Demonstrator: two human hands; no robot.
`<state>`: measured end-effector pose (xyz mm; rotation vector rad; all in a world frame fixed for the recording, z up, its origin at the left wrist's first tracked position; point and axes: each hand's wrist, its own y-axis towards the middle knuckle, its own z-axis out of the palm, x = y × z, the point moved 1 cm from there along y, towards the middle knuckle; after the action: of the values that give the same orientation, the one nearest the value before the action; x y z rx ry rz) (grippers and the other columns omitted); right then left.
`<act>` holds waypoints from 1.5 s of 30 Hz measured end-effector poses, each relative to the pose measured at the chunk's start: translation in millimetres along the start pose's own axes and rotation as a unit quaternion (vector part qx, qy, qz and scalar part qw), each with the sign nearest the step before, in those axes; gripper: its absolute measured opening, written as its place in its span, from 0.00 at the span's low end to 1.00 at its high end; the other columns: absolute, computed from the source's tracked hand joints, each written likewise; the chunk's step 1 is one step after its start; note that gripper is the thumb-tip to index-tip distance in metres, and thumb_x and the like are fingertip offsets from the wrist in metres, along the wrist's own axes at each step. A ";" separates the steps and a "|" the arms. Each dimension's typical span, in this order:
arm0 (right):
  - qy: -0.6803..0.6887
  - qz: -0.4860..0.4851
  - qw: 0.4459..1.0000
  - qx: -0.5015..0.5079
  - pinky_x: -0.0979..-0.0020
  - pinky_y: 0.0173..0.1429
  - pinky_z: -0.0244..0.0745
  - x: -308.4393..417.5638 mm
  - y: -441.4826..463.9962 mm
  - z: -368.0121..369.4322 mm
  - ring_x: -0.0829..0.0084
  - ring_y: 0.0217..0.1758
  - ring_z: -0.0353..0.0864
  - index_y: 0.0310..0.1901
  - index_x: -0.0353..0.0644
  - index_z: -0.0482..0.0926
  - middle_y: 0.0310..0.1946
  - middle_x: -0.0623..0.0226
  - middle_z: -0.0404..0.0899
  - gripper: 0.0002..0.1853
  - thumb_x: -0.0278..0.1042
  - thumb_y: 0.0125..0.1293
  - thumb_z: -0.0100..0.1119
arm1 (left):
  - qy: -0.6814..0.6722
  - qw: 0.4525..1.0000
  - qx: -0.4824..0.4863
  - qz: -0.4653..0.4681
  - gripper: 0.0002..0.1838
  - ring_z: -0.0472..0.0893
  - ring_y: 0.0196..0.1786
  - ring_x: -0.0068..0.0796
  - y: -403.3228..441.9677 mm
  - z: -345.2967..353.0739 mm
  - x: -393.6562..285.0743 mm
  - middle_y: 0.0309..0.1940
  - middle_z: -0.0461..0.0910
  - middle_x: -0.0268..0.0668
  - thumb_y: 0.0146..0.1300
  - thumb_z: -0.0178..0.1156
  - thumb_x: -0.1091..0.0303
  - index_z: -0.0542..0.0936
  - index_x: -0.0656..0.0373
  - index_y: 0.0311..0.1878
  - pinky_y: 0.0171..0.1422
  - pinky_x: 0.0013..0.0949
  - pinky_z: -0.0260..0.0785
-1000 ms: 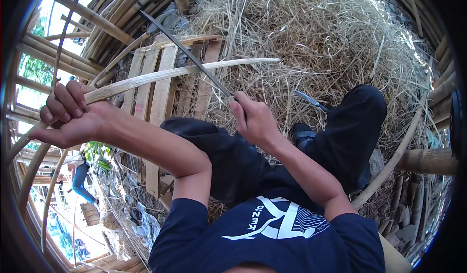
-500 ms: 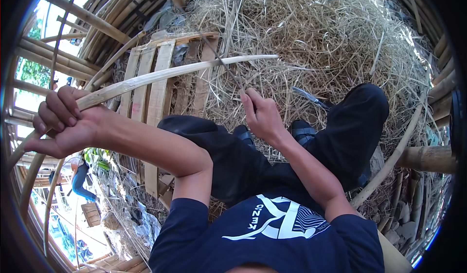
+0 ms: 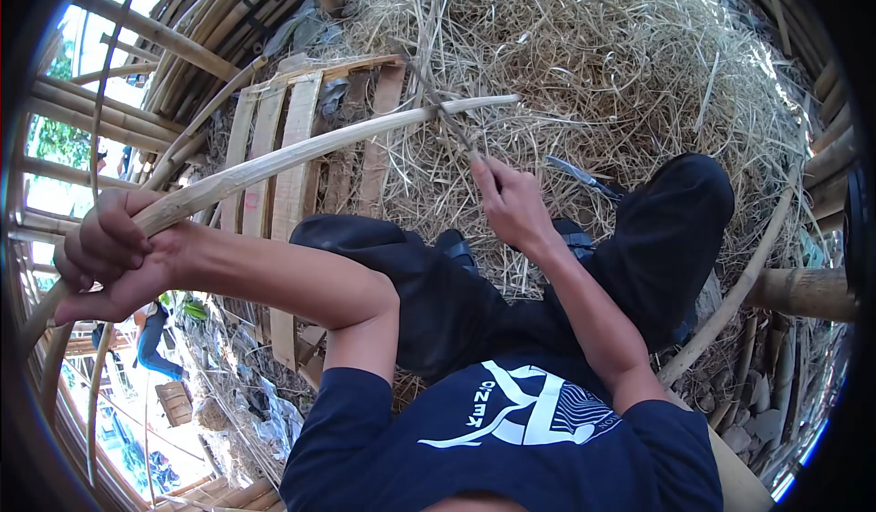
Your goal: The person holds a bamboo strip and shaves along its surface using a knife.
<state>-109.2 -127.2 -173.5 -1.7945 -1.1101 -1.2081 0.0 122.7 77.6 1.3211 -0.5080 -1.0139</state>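
My left hand (image 3: 114, 252) is wrapped around the thick end of a long, slightly curved wooden stick (image 3: 301, 150), stripped pale along most of its length. The stick slants up to the right, its thin tip over the straw. In my right hand (image 3: 511, 200) is the handle of a knife (image 3: 453, 129) with a long dark blade. The blade crosses the stick near the tip and appears to touch it. A second knife (image 3: 575, 172) with a shiny blade lies on the straw beside my right knee.
A wooden pallet (image 3: 297, 138) lies on the left under the stick. Straw (image 3: 602, 65) covers the ground ahead. Bamboo poles (image 3: 164, 33) form the walls around me. Outside at lower left, part of a person in blue trousers (image 3: 153, 343) shows.
My right hand and the knife have moved right along the stick, toward its tip. My left hand and the stick's thick end have dropped slightly.
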 end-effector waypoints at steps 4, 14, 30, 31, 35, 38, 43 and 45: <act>-0.029 -0.107 0.993 0.044 0.56 0.28 0.67 21.2 -2.4 0.6 0.47 0.22 0.74 0.29 0.37 0.72 0.17 0.50 0.73 0.19 0.46 0.69 0.47 | -0.090 0.995 0.047 0.000 0.26 0.52 0.08 0.08 -0.9 3.6 4.0 0.07 0.52 0.19 0.64 0.52 0.41 0.59 0.46 0.18 0.11 0.15 0.47; -0.005 -0.033 0.999 -0.003 0.61 0.25 0.62 -11.8 16.0 4.1 0.57 0.16 0.69 0.32 0.36 0.73 0.14 0.53 0.69 0.17 0.43 0.70 0.48 | -0.133 0.989 0.060 -0.002 0.24 0.52 0.08 0.08 -1.0 -3.6 2.6 0.07 0.51 0.18 0.63 0.55 0.47 0.59 0.45 0.17 0.11 0.14 0.48; -0.017 -0.083 0.996 -0.008 0.59 0.24 0.63 13.3 5.0 15.0 0.52 0.17 0.72 0.32 0.36 0.74 0.14 0.52 0.70 0.16 0.42 0.70 0.47 | -0.155 0.986 0.061 -0.030 0.25 0.52 0.08 0.07 0.8 -3.3 3.2 0.07 0.52 0.18 0.62 0.55 0.45 0.59 0.45 0.16 0.11 0.13 0.49; -0.016 -0.078 0.997 -0.004 0.59 0.24 0.63 13.4 3.8 18.3 0.52 0.17 0.72 0.32 0.36 0.74 0.14 0.52 0.70 0.16 0.42 0.70 0.47 | -0.140 0.988 0.064 -0.022 0.25 0.53 0.08 0.07 2.4 -7.0 0.8 0.07 0.53 0.18 0.61 0.56 0.45 0.59 0.45 0.16 0.11 0.13 0.49; -0.036 -0.147 0.988 -0.029 0.55 0.26 0.65 -14.7 17.0 29.3 0.49 0.23 0.76 0.32 0.37 0.72 0.15 0.49 0.71 0.16 0.41 0.71 0.45 | -0.138 0.989 0.057 -0.006 0.25 0.53 0.08 0.07 0.4 -2.0 4.3 0.07 0.53 0.18 0.57 0.59 0.43 0.60 0.45 0.17 0.11 0.13 0.49; -0.114 -0.048 0.989 -0.079 0.53 0.28 0.64 -36.1 28.6 25.4 0.47 0.23 0.75 0.31 0.37 0.73 0.15 0.49 0.71 0.21 0.47 0.72 0.42 | -0.159 0.986 0.054 -0.007 0.25 0.53 0.08 0.07 -2.0 -0.8 5.8 0.07 0.53 0.18 0.55 0.60 0.41 0.61 0.46 0.17 0.11 0.13 0.51; -0.032 -0.005 0.999 -0.018 0.54 0.27 0.63 4.2 7.9 19.8 0.47 0.21 0.74 0.31 0.37 0.71 0.14 0.51 0.71 0.18 0.44 0.71 0.43 | -0.163 0.985 0.046 -0.002 0.23 0.54 0.09 0.07 0.0 -4.4 8.7 0.07 0.54 0.19 0.55 0.59 0.42 0.64 0.47 0.19 0.11 0.13 0.51; -0.047 -0.160 0.985 -0.033 0.51 0.26 0.67 13.1 -0.3 24.9 0.49 0.21 0.77 0.31 0.40 0.71 0.13 0.53 0.71 0.17 0.46 0.70 0.44 | -0.166 0.985 0.047 -0.017 0.23 0.54 0.09 0.07 1.0 -2.6 7.2 0.07 0.54 0.18 0.55 0.59 0.42 0.65 0.48 0.18 0.11 0.13 0.51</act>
<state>-98.2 -101.7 -169.2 -1.7842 -1.4730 -1.3687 6.0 118.1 76.3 1.2504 -0.7954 -1.2596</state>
